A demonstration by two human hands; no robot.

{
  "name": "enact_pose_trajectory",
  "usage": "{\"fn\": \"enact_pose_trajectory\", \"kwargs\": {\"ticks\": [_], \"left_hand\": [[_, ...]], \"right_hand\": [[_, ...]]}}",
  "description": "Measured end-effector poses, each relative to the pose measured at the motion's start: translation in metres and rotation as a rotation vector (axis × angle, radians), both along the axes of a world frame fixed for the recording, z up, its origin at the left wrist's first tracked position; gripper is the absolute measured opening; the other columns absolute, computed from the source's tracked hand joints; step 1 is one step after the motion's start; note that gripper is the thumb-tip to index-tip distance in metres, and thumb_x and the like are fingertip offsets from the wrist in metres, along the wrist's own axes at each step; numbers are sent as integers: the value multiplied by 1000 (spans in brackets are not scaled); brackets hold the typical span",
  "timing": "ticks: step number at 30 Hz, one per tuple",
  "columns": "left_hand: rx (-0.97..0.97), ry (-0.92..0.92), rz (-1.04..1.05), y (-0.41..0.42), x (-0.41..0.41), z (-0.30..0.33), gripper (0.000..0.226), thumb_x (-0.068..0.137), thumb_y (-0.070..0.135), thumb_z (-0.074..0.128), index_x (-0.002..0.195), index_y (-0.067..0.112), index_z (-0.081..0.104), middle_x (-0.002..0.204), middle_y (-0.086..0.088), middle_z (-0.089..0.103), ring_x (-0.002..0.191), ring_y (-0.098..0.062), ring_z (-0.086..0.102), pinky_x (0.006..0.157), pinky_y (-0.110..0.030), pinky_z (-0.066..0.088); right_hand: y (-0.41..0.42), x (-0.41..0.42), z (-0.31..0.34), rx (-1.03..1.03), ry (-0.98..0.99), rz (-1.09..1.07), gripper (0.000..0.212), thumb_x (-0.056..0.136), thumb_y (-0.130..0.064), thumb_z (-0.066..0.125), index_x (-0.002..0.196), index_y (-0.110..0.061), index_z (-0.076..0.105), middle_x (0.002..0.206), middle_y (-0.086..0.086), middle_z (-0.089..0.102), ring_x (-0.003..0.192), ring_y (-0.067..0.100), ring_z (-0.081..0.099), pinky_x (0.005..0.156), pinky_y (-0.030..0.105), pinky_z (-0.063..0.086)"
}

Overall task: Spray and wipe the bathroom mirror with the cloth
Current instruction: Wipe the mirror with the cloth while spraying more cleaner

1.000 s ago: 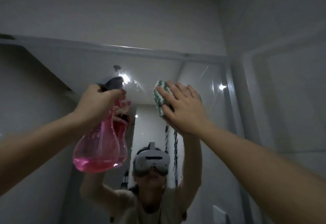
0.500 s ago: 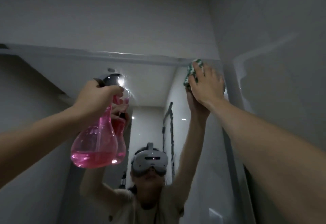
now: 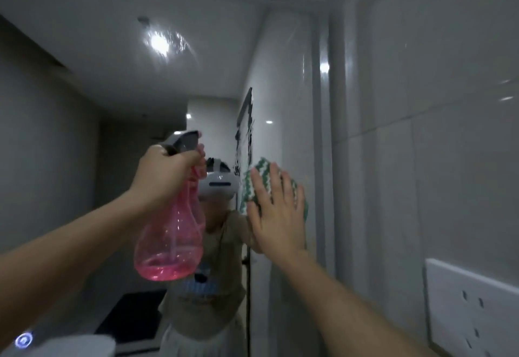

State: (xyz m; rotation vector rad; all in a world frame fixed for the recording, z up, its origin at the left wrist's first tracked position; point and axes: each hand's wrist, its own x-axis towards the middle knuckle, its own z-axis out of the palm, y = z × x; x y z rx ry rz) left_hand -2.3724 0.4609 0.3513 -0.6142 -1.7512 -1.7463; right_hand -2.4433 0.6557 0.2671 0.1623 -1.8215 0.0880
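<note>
The bathroom mirror (image 3: pixel 118 81) fills the left and middle of the head view and reflects a person wearing a headset. My left hand (image 3: pixel 164 175) grips the neck of a pink spray bottle (image 3: pixel 171 241) with a grey trigger head, held just in front of the glass; a little pink liquid sits in its bottom. My right hand (image 3: pixel 276 213) presses flat, fingers spread, on a green-and-white cloth (image 3: pixel 259 181) against the mirror near its right edge. Most of the cloth is hidden under the palm.
A grey tiled wall (image 3: pixel 421 103) runs along the right, right beside the mirror's edge. A white wall socket plate (image 3: pixel 471 309) sits low on that wall. A ceiling light's glare (image 3: pixel 158 43) shows in the upper glass.
My right hand has swept the cloth down from the mirror's top right corner to mid-height along the right edge. The view has dropped, and the bottle sits lower in it.
</note>
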Motion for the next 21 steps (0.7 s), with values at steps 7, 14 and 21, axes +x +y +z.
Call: {"fn": "enact_pose_trajectory", "kwargs": {"ticks": [7, 14, 21], "left_hand": [[-132, -112, 193, 9, 8, -64, 17, 64, 24, 65, 76, 13, 71, 69, -10, 70, 72, -35, 66, 77, -53, 52], [-68, -32, 219, -19, -6, -32, 5, 80, 13, 64, 79, 13, 69, 69, -14, 67, 62, -24, 59, 65, -40, 47], [59, 80, 150, -78, -5, 29, 29, 59, 14, 60, 80, 30, 73, 88, -10, 73, 83, -28, 70, 75, -40, 55]], "right_hand": [[-10, 8, -85, 27, -102, -31, 58, 92, -42, 35, 148, -29, 26, 155, 6, 21, 141, 25, 20, 109, 49, 18], [-18, 0, 24, -73, -9, -2, 57, 93, -44, 27, 148, -28, 27, 153, 9, 29, 138, 27, 24, 111, 47, 14], [-48, 0, 190, -8, 15, 0, 55, 99, -42, 27, 151, -31, 11, 158, 6, 11, 145, 26, 9, 115, 46, 2]]}}
